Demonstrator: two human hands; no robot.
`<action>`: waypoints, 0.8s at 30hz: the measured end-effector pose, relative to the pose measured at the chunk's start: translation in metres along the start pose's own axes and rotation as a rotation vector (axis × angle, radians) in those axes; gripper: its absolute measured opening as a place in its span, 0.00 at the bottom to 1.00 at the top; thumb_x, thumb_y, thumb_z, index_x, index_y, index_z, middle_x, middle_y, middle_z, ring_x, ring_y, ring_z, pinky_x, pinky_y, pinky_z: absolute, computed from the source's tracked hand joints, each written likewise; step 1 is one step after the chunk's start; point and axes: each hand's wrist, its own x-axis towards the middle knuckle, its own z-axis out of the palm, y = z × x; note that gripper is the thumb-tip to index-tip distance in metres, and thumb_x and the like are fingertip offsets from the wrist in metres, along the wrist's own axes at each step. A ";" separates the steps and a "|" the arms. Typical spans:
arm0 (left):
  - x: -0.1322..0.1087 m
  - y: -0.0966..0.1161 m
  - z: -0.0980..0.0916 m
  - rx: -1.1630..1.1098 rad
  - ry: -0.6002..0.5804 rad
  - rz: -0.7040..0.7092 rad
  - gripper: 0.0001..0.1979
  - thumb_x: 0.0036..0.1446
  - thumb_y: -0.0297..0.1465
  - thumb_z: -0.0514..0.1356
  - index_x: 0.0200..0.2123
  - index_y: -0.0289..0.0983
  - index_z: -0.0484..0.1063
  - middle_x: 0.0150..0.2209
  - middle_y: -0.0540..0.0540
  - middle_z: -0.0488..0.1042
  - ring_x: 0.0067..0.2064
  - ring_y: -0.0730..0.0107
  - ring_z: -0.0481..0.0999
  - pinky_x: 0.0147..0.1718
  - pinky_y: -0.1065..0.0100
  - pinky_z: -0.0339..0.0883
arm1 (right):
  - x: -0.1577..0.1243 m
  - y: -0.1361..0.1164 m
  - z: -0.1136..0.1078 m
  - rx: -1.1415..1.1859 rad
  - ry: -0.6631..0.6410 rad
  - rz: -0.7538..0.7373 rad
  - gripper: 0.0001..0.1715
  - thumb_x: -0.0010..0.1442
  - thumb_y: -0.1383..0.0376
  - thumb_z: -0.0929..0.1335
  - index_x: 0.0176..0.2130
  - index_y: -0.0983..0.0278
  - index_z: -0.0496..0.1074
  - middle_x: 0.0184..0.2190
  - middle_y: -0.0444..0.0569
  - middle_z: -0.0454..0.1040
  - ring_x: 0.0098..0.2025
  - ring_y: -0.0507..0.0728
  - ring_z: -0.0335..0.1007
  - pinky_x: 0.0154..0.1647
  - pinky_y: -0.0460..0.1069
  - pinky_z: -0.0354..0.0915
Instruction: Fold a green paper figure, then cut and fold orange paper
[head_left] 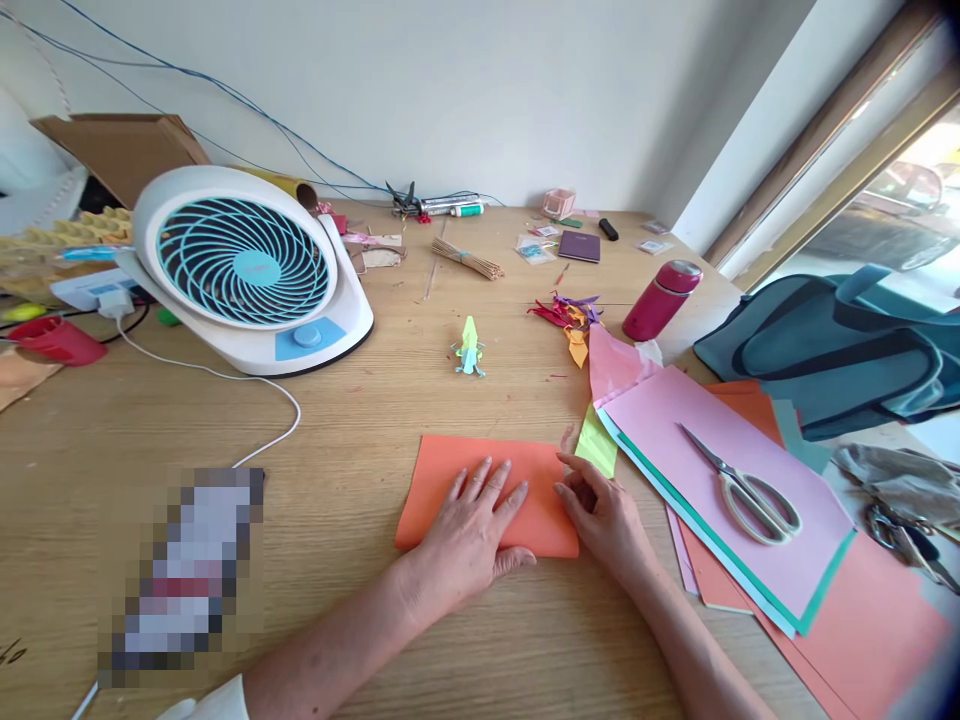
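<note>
A folded orange paper sheet (pixel 442 480) lies on the wooden table (pixel 337 420) in front of me. My left hand (pixel 469 530) rests flat on it, fingers stretched out and pressing down. My right hand (pixel 604 515) sits at the sheet's right edge, its fingers curled and pinching that edge near the corner.
A stack of pink, green and orange paper (pixel 750 490) with scissors (pixel 750 490) on it lies to the right. A white desk fan (pixel 244 265) stands at the left, a small folded paper figure (pixel 469 348), paper scraps (pixel 566 318), a red bottle (pixel 660 298) and a teal bag (pixel 840 345) beyond.
</note>
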 end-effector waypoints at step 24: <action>0.076 -0.011 -0.047 -0.032 -0.126 -0.304 0.23 0.46 0.31 0.71 0.44 0.34 0.69 0.46 0.35 0.73 0.49 0.45 0.72 0.46 0.54 0.63 | -0.002 0.006 0.000 -0.055 -0.033 -0.044 0.17 0.60 0.67 0.64 0.48 0.62 0.73 0.32 0.48 0.76 0.33 0.58 0.71 0.35 0.51 0.63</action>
